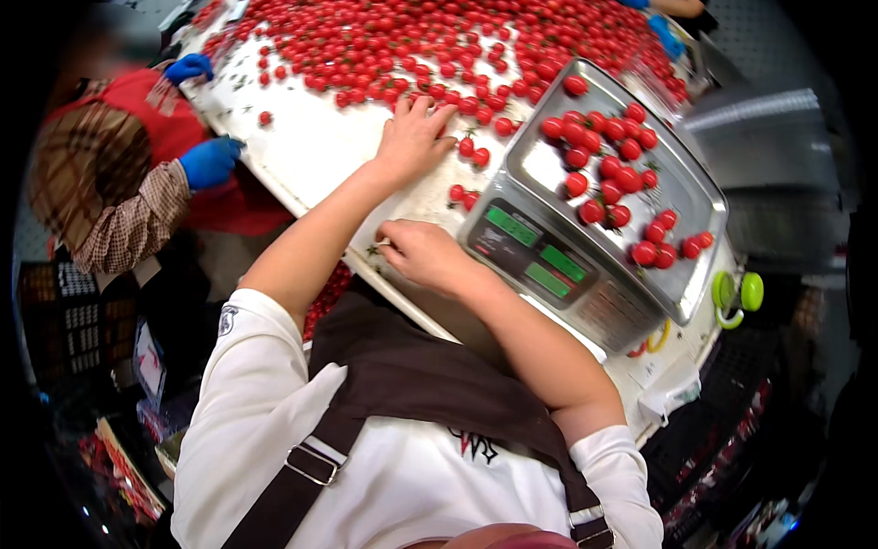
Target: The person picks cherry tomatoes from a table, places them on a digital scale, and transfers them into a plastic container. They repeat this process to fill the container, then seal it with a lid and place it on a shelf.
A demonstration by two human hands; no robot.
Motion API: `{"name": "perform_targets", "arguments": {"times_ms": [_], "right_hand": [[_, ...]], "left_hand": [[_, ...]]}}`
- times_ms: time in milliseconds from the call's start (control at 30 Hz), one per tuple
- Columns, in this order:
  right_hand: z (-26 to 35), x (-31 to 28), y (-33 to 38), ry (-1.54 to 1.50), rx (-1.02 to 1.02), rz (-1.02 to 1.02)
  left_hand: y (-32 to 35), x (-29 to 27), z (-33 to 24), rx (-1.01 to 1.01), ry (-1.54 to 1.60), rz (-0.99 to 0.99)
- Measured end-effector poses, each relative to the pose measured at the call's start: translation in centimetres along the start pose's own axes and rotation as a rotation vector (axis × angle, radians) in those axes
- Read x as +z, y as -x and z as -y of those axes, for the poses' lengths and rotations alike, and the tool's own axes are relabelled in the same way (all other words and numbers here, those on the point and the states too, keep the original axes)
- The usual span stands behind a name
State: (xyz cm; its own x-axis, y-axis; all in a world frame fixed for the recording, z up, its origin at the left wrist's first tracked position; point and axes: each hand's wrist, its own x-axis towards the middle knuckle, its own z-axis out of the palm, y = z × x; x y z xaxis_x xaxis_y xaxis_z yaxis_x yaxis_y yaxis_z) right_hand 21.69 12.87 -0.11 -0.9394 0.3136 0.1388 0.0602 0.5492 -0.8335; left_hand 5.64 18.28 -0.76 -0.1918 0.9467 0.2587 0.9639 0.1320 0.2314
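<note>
My left hand (416, 139) reaches to the near edge of a big heap of red cherry tomatoes (402, 46) on the white table. Its fingers are apart, the tips resting at or over the nearest tomatoes. Closer to me, my right hand (425, 256) is curled, thumb and fingers together, above the table's near edge beside a small green stem bit (372, 249). Whatever it may hold is hidden. A few loose tomatoes (464, 197) lie between my hands and the digital scale (530, 252). On the scale's steel tray (540, 169) sit several tomatoes.
At the left, a person in a red apron (133, 91) wears blue gloves (210, 163). Another blue-gloved hand (666, 37) shows at the far right. A green plastic item (737, 291) and a yellow ring (658, 336) lie right of the scale. Dark crates (78, 311) stand lower left.
</note>
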Motion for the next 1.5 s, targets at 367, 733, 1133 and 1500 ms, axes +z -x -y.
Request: {"name": "perform_targets", "arguments": {"times_ms": [367,733,1133,1500], "right_hand": [[0.1,-0.3,-0.2,-0.031,-0.029,-0.129],[0.2,-0.2,-1.1,0.393,-0.053,-0.464],[-2.9,0.9,-8.3,0.769,0.078,-0.095],[2.7,-3.1,-4.8,0.393,-0.025,-0.442]], "left_hand": [[-1.1,0.6,3.2,-0.029,0.384,-0.032],[9.6,-8.0,4.0,-0.93,1.761,-0.001],[14.0,-5.6,5.5,-0.834,2.003,0.035],[14.8,-7.0,3.3,-0.797,2.106,0.08]]}}
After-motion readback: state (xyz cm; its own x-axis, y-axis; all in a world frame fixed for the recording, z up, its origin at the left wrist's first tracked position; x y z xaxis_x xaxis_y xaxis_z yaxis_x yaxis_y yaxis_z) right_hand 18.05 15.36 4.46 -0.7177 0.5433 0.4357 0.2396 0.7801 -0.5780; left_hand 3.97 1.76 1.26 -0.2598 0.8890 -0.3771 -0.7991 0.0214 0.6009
